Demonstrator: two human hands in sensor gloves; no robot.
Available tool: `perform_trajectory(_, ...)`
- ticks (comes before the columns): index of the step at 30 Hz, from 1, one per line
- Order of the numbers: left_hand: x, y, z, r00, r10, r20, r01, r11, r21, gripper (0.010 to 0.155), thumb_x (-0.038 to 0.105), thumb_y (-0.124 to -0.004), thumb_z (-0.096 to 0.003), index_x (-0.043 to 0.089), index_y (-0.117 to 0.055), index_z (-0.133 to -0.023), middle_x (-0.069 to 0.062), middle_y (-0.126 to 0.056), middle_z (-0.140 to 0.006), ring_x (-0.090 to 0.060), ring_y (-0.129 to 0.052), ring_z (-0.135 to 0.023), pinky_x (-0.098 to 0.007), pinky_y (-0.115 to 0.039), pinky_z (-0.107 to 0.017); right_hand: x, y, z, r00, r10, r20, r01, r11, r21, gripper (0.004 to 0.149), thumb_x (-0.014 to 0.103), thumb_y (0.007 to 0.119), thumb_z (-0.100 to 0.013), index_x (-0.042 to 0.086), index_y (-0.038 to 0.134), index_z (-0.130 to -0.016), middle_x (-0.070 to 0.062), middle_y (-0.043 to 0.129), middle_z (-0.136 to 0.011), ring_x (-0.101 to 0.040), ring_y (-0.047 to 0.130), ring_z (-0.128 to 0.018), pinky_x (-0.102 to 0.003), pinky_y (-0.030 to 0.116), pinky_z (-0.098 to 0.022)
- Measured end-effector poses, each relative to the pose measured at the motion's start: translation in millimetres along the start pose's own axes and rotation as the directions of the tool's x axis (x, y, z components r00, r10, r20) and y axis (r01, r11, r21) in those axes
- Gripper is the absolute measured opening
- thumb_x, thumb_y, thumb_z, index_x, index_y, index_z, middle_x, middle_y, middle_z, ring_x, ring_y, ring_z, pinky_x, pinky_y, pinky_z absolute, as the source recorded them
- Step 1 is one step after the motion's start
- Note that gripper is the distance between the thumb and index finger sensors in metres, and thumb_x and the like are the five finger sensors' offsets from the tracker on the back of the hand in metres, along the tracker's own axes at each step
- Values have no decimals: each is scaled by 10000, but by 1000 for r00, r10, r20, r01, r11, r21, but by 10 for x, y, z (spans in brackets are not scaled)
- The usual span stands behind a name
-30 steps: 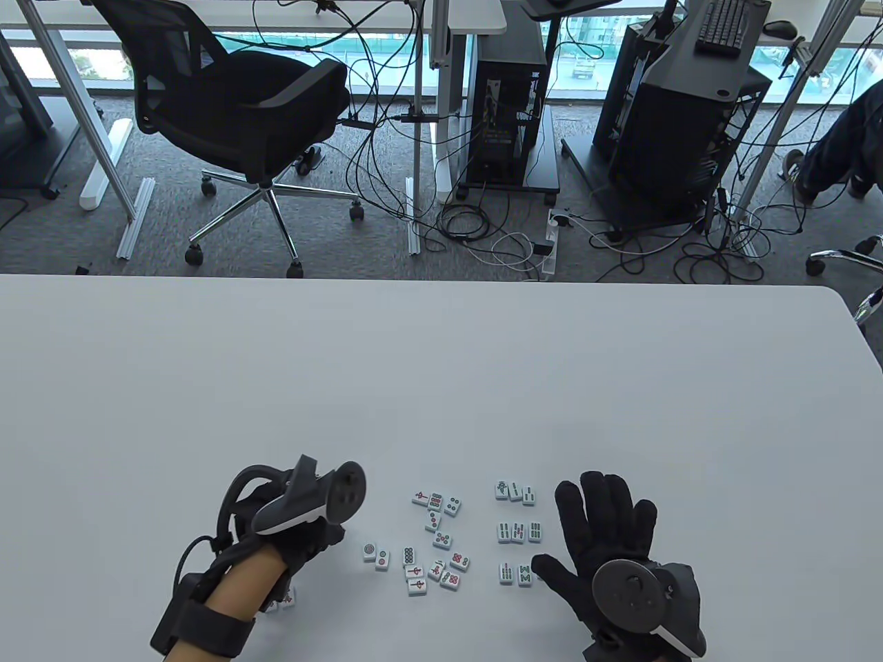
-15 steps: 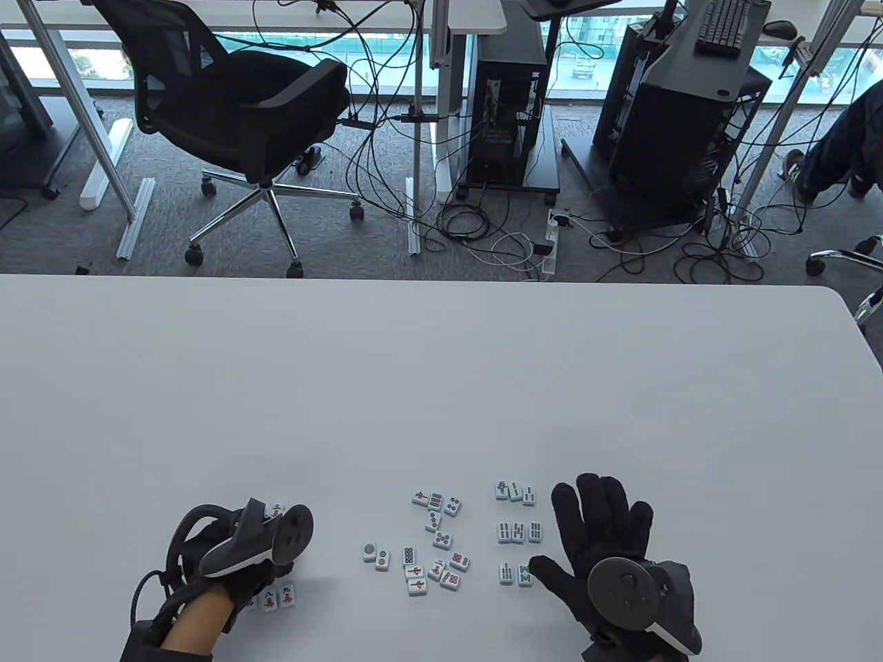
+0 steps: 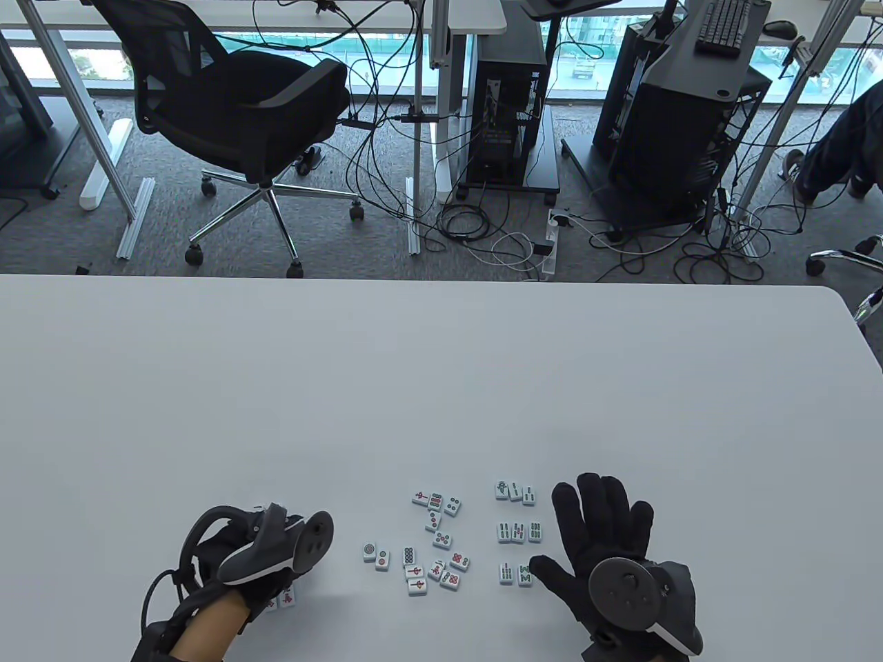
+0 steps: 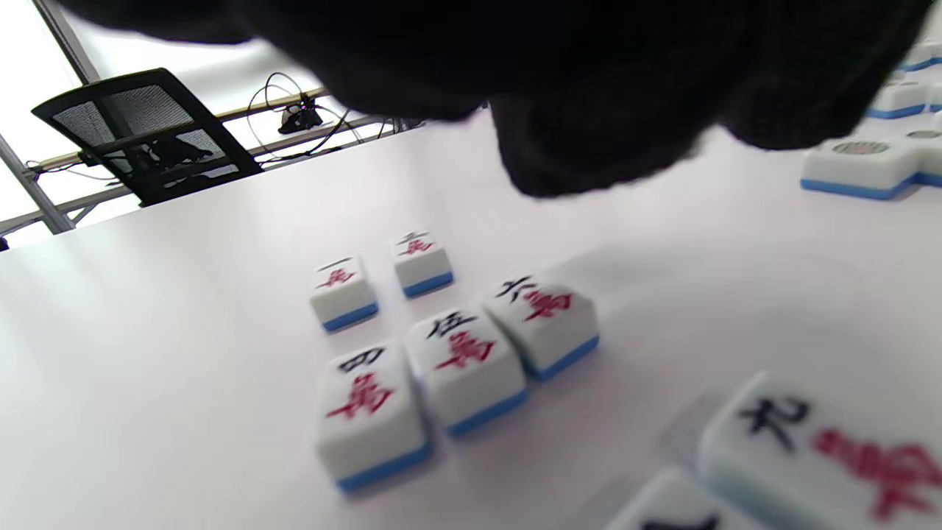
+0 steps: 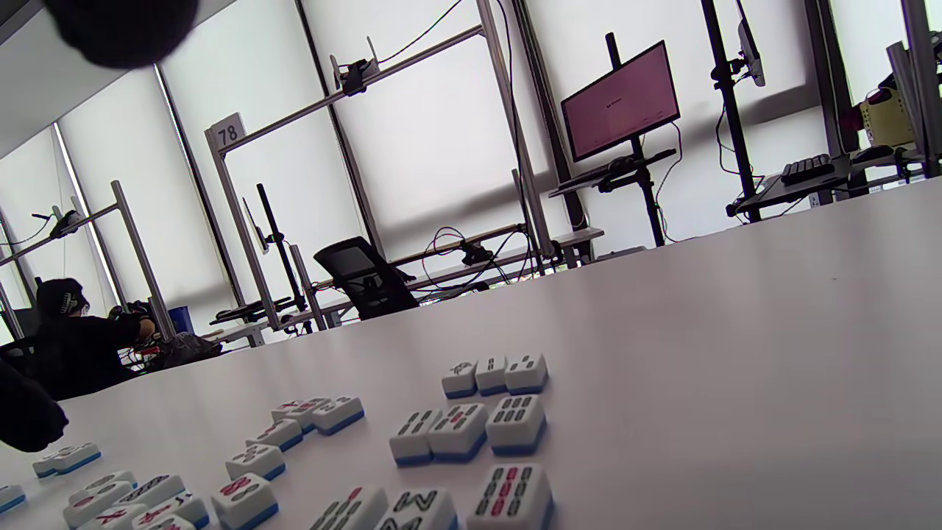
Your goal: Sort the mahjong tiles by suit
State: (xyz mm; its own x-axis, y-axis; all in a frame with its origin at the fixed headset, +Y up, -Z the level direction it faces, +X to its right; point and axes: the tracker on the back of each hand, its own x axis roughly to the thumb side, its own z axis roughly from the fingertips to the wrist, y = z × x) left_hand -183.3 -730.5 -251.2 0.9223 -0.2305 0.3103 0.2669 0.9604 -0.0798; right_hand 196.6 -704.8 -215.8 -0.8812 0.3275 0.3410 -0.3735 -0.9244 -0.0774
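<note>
- Table view: right hand point(image 3: 614, 552) flat, fingers spread, thumb at bamboo tiles point(image 3: 517, 531); left hand point(image 3: 265, 558) hunched over character tiles point(image 3: 281, 598), mostly hidden.
- Left wrist view: fingers point(image 4: 589, 96) blurred, grip unclear.
- Right wrist view: fingertip point(image 5: 121, 26) cropped.

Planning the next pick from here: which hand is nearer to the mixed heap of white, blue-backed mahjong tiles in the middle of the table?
Right. The right hand lies flat past the sorted bamboo rows, right of the middle heap of white, blue-backed mahjong tiles; the left hand is farther off on the heap's left.
</note>
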Motion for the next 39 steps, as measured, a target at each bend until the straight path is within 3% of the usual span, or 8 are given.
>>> perform_trajectory(8, 926, 327, -95, 949, -60, 310, -19, 969, 245, 553, 537, -855, -305, 229, -880, -763, 191, -988, -268, -69, -969, -86, -341, -862, -197, 0, -2, 2, 1000, -1, 1, 1, 1000, -1, 843, 633, 608, -450, 291, 159, -1077, -130, 95, -1150, -437, 66, -1025, -738, 153, -683)
perform_trajectory(15, 1404, 271, -353, 911, -137, 388, 79, 983, 163, 555, 526, -871, -294, 225, -883, -760, 185, -990, -261, -72, -967, -80, -342, -862, -193, 2, -3, 5, 1000, -7, 5, 7, 1000, -2, 843, 632, 608, -450, 291, 158, -1077, -129, 95, -1151, -437, 66, -1025, -738, 154, -684)
perform_trajectory(39, 1623, 214, -510, 903, -210, 374, 214, 976, 31, 603, 543, -875, -288, 210, -862, -790, 188, -986, -267, -68, -962, -78, -340, -858, -188, 5, -1, 12, 1000, -9, 10, 9, 1000, -1, 844, 632, 608, -451, 292, 157, -1077, -129, 97, -1152, -436, 69, -1027, -738, 156, -685)
